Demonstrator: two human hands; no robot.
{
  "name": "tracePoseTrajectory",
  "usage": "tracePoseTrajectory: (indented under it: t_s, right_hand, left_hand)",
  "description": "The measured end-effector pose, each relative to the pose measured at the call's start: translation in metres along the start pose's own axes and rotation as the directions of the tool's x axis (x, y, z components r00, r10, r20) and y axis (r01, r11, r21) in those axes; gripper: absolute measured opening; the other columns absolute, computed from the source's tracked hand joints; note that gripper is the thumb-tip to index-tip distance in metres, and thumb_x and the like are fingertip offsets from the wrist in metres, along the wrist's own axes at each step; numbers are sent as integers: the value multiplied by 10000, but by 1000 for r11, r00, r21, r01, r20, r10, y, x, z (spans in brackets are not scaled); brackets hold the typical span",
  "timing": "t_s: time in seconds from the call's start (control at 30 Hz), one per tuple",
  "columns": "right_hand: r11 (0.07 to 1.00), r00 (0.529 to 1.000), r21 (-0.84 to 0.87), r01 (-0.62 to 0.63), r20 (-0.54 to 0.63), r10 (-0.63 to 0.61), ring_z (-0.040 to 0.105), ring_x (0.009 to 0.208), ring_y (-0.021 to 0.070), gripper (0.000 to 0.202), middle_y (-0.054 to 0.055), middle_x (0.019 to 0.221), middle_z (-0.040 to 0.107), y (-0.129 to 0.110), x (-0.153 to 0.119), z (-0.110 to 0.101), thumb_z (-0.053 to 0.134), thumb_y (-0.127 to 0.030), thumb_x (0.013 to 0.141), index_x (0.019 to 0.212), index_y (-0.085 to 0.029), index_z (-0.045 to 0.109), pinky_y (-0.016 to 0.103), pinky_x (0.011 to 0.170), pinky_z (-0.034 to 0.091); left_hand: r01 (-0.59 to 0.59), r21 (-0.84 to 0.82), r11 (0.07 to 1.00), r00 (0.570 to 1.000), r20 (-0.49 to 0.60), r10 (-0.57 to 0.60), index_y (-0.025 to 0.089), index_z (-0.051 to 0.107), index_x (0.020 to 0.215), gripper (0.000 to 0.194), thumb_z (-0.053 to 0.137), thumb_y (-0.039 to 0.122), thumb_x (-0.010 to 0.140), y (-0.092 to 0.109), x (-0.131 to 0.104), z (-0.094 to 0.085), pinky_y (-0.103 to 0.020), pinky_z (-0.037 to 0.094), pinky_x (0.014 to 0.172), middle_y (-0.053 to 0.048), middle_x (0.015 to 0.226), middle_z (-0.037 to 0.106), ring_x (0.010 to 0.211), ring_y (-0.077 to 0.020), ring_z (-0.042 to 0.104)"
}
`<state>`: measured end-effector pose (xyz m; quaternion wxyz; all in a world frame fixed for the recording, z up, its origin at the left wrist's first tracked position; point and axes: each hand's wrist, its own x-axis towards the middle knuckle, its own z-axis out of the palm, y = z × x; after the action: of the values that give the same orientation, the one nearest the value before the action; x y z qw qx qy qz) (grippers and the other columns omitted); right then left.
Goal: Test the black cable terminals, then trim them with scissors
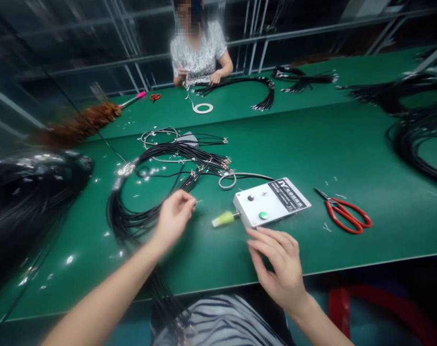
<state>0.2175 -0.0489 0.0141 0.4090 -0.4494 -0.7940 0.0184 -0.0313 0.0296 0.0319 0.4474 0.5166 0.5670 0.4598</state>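
Note:
My left hand (176, 214) is closed in a pinch beside the bundle of black cables (142, 211). A thin pale wire-like tip (200, 201) sticks out past its thumb and forefinger; the rest is hidden by the fingers. My right hand (278, 259) is open, fingers loosely bent and apart, with nothing seen in it. Its fingertips are at the front edge of a white control box (276, 202), and I cannot tell if they touch it. The box has a black knob, a small switch and a green button. From its left side juts a yellow-green tip (223, 219).
Red-handled cutters (348, 215) lie right of the box among small clippings. Across the green table (326, 144) a person (200, 53) handles white tape by a tape roll (203, 108). More black cables (420, 139) lie at right, with a brown duster (85, 120) far left.

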Motion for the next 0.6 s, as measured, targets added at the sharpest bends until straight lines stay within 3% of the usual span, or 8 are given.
tracePoseTrajectory:
  t_s: [0.13,0.3,0.4,0.6]
  right_hand:
    - [992,991,-118,53,130,-38,624,1080,234,232,43,1150,725,0,33,5,619,-161,887,1106,-235,639,430,958,352]
    - [959,917,-208,195,384,-104,576,1165,254,169,44,1150,720,10,65,24,649,-187,871,1037,-212,664,487,1035,247]
    - [952,889,-193,237,438,-132,605,1105,237,111,35,1066,744,16,71,29,638,-174,876,975,-208,674,475,1027,254]
    - [957,852,-155,244,505,-135,592,1131,250,216,51,1145,722,19,84,24,668,-193,857,1071,-207,655,500,1040,236]
  left_hand:
    - [76,1,997,992,96,-76,154,563,763,221,640,350,832,-5,-31,12,-178,307,448,22,637,537,496,-73,439]
    - [111,-15,994,989,105,-109,163,542,780,210,601,346,863,-14,-46,20,-180,314,467,26,645,515,524,-80,440]
    - [108,-14,994,989,103,-106,165,538,782,195,588,330,874,-14,-46,21,-181,317,477,28,647,511,532,-82,442]
    - [63,41,997,992,111,-67,169,551,797,156,565,292,891,-14,-48,22,-184,340,514,28,673,521,573,-89,468]
